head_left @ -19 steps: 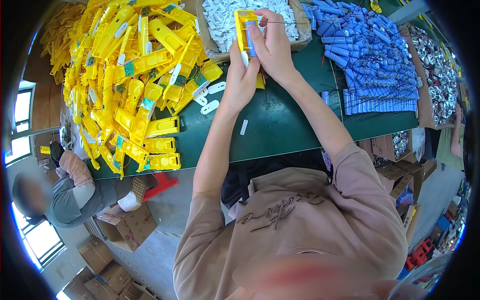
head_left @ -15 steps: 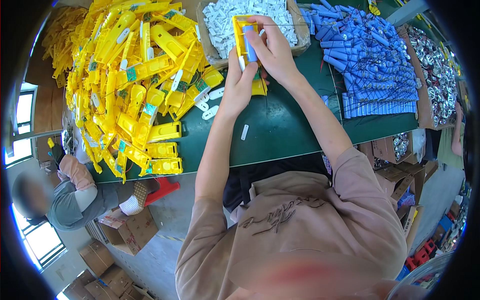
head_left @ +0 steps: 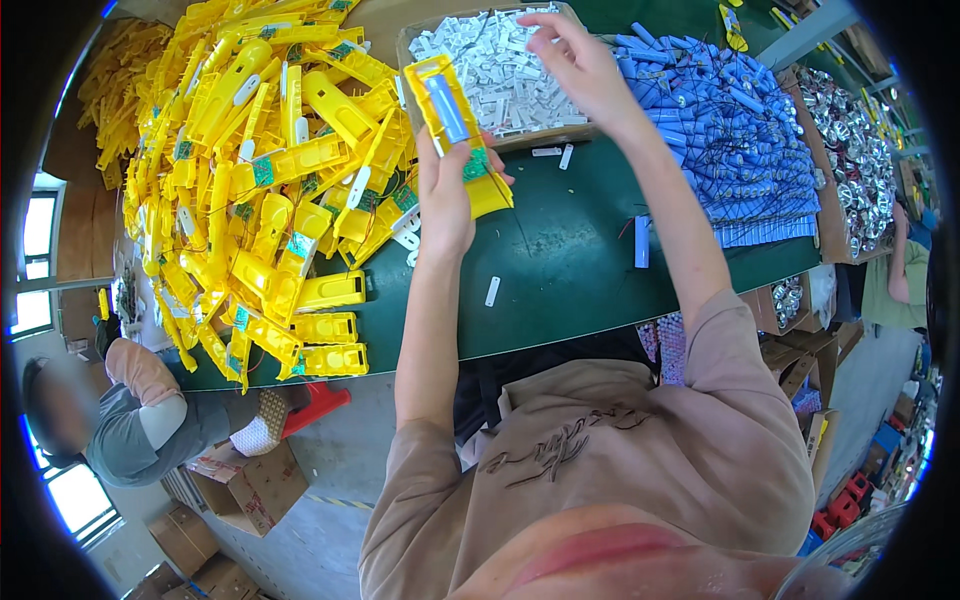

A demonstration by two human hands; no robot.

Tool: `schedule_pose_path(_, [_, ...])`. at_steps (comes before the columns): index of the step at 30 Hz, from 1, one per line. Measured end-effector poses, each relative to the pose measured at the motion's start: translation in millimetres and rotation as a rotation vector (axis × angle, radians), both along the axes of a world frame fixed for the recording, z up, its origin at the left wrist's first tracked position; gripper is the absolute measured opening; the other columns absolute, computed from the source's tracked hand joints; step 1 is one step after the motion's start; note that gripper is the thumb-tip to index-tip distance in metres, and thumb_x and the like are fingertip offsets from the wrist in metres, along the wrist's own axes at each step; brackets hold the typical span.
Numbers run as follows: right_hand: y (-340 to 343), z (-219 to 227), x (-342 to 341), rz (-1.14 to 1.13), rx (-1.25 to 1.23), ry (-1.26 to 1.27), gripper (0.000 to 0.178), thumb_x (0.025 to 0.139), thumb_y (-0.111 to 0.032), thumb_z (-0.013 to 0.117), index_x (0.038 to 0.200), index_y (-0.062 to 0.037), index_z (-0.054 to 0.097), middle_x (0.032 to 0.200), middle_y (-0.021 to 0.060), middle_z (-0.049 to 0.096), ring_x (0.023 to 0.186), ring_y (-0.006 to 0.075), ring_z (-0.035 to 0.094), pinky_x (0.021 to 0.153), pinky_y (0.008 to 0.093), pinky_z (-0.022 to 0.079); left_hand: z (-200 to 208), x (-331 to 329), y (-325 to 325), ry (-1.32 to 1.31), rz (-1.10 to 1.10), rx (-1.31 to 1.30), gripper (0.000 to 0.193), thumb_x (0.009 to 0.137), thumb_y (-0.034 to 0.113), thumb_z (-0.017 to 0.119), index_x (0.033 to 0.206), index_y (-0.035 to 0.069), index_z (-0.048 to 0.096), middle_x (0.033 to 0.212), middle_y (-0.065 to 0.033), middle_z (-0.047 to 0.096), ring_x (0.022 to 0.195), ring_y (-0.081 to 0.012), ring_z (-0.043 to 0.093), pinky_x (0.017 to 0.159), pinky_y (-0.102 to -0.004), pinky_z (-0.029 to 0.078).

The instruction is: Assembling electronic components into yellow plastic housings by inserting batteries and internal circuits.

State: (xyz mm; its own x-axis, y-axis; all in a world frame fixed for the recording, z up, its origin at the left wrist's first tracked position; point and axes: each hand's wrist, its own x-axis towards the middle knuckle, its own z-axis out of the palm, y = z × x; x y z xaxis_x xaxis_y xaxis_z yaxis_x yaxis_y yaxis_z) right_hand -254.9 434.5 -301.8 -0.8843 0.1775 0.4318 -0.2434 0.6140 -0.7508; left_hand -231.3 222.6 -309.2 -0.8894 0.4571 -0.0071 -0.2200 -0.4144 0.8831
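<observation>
Held in left hand (head_left: 448,198): yellow casing (head_left: 421,95), in front of the left end of the cardboard carton (head_left: 560,134), open side showing, tilted with top end leaning left. Lying lengthwise inside: 1 blue cell (head_left: 447,108). Just below cell: green circuit board (head_left: 476,164), then a 2nd yellow piece (head_left: 490,197); cannot tell whether joined to casing. Gripping with left thumb in front, fingers wrapped behind, partly hidden. Hanging nearby: thin dark wire (head_left: 520,228).

Raised over right part of carton: right hand (head_left: 580,68), fingers parted and loosely bent. Cannot tell whether touching white parts (head_left: 475,60) filling carton.

Left of carton: large heap of yellow casings (head_left: 340,110), several with green boards. Right of carton: pile of blue cells (head_left: 725,130) with dark wires; farther right, box (head_left: 828,200) of silver parts (head_left: 860,150). On green table (head_left: 570,250), just in front of carton: 2 white strips (head_left: 546,152). Farther forward of carton: 1 more white strip (head_left: 492,291). Right-forward of carton, apart from pile: 1 loose blue cell (head_left: 641,242).
</observation>
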Motion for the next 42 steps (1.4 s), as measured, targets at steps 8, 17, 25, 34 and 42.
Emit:
schedule_pose_path(8, [23.1, -19.6, -51.9, -0.161, 0.780, -0.026, 0.012, 0.081, -0.017, 0.057, 0.087, -0.0061, 0.057, 0.080, 0.0098, 0.062, 0.081, 0.0280, 0.060, 0.070, 0.0362, 0.046, -2.9, -1.6, 2.2, -0.016, 0.007, 0.021, 0.031, 0.090, 0.007, 0.038, 0.120, 0.006, 0.033, 0.097, -0.0124, 0.053, 0.072, -0.0159, 0.057, 0.062, -0.0343, 0.054])
schedule_pose_path(17, [16.4, -14.3, -33.5, -0.077, 0.436, 0.006, 0.009, 0.085, -0.015, 0.052, 0.088, -0.0091, 0.059, 0.077, 0.0051, 0.062, 0.071, 0.0187, 0.062, 0.091, 0.0397, 0.040, -4.3, 2.4, 5.9, 0.014, -0.011, -0.044, 0.029, 0.089, 0.011, 0.039, 0.118, 0.006, 0.036, 0.097, -0.0132, 0.055, 0.074, -0.0174, 0.058, 0.062, -0.0346, 0.054])
schedule_pose_path(25, [-17.6, 42.7, 29.9, 0.415, -0.465, -0.060, 0.025, 0.088, -0.009, 0.048, 0.112, -0.0014, 0.055, 0.092, 0.0078, 0.064, 0.089, 0.0131, 0.062, 0.082, 0.0271, 0.049, 0.8, 6.0, 6.2, 0.092, -0.071, -0.025, 0.036, 0.086, 0.010, 0.040, 0.121, 0.005, 0.034, 0.099, -0.0141, 0.055, 0.074, -0.0184, 0.058, 0.063, -0.0349, 0.054])
schedule_pose_path(34, [1.0, 24.8, 45.6, 0.315, -0.387, -0.052, 0.024, 0.095, -0.018, 0.048, 0.108, -0.0003, 0.058, 0.088, 0.0061, 0.063, 0.083, 0.0103, 0.060, 0.076, 0.0232, 0.048, -7.4, 22.3, 22.0, 0.173, -0.235, -0.079, 0.040, 0.085, 0.008, 0.039, 0.124, 0.004, 0.031, 0.101, -0.0144, 0.053, 0.076, -0.0187, 0.057, 0.065, -0.0344, 0.053])
schedule_pose_path(42, [1.4, 38.7, 60.7, 0.268, -0.167, -0.115, 0.018, 0.094, -0.016, 0.051, 0.104, -0.0023, 0.053, 0.072, 0.0026, 0.057, 0.070, 0.0064, 0.053, 0.064, 0.0214, 0.043, -14.8, 26.5, 25.7, 0.211, -0.254, -0.163, 0.042, 0.087, 0.004, 0.038, 0.128, 0.003, 0.028, 0.102, -0.0140, 0.052, 0.078, -0.0169, 0.056, 0.067, -0.0334, 0.053])
